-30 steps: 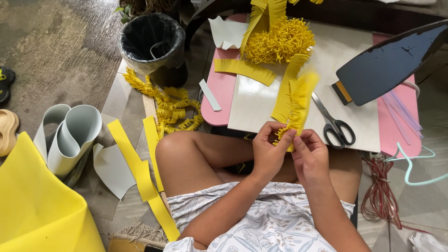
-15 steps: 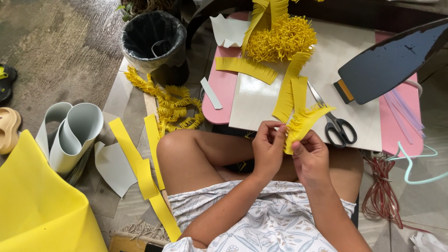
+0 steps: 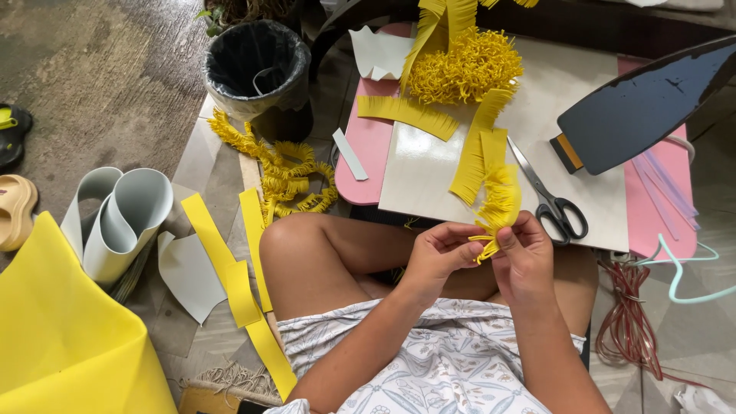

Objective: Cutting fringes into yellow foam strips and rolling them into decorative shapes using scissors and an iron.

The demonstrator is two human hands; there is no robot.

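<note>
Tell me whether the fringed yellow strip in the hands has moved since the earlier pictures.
Yes. The fringed yellow strip, earlier fanned out toward the scissors, now stands bunched upright in the right hand, nearer the table edge.

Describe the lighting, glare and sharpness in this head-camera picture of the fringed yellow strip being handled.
Head view: soft, even daylight, only faint shadows; slight glare on the glossy white board; the fringed yellow strip between the left hand and right hand is slightly blurred; scissors stay sharp.

Both hands (image 3: 483,249) pinch a yellow fringed strip (image 3: 498,201) above the lap.
</note>
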